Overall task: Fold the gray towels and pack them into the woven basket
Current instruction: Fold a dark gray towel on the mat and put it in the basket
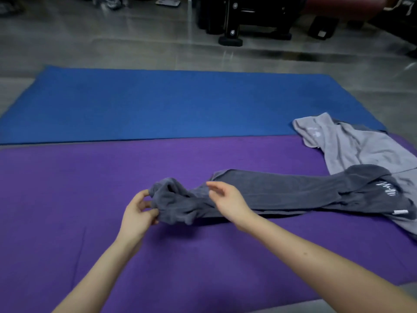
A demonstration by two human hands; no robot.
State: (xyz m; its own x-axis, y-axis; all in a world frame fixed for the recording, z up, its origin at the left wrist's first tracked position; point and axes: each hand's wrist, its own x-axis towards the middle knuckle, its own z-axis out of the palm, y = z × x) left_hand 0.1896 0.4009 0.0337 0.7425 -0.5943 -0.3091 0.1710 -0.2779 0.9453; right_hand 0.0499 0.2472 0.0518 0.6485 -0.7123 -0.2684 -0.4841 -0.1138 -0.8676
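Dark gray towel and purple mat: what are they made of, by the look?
The dark gray towel looks like soft terry or microfibre cloth, matte; it bunches limply where the left hand pinches its end. The purple mat is probably foam, matte, finely textured, lying flat without sheen.

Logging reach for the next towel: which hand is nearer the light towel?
Right. The right hand is over the dark towel, left of the light towel; the left hand grips the dark towel's end farther left.

The left hand (137, 211) pinches the dark gray towel (270, 193) on the purple mat (67, 188); the right hand (228, 199) hovers, fingers loose.
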